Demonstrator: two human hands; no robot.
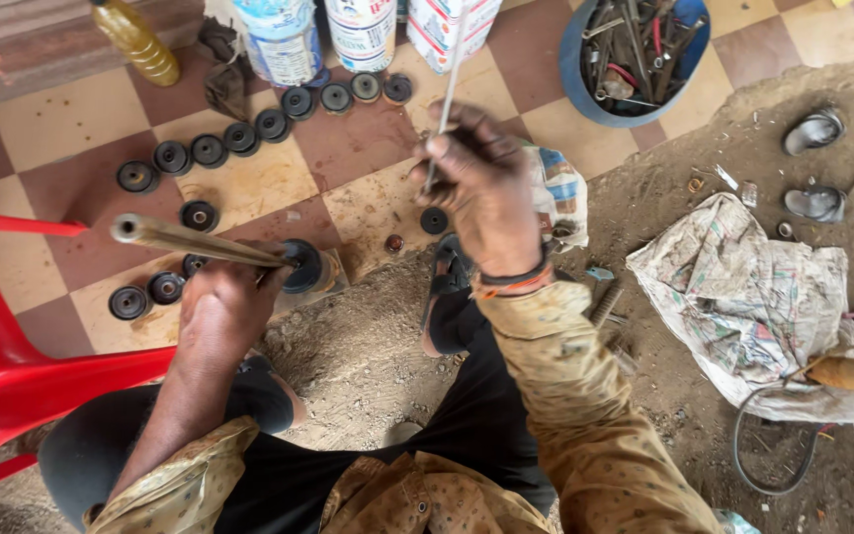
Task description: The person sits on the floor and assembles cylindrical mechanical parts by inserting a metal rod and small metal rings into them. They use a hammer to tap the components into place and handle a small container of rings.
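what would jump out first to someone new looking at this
The two hands at centre: the left hand grips a long metal tube, the right hand a thin rod. Behind them black round parts arc across the checkered tiles, with a red plastic chair at left.

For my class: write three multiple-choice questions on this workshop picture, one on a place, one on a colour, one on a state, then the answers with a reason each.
1. Where is the blue tub of tools?
A. top right, on the tiled floor
B. on the chair
C. in the person's lap

2. What colour is the chair?
A. green
B. red
C. white

3. How is the thin rod held?
A. lying loose on the floor
B. resting across both knees
C. pinched in the right hand

Answers: 1 A, the tub stands on the tiles at the top right. 2 B, its plastic is bright red. 3 C, the right hand's fingers close on it, while the left hand grips a metal tube.
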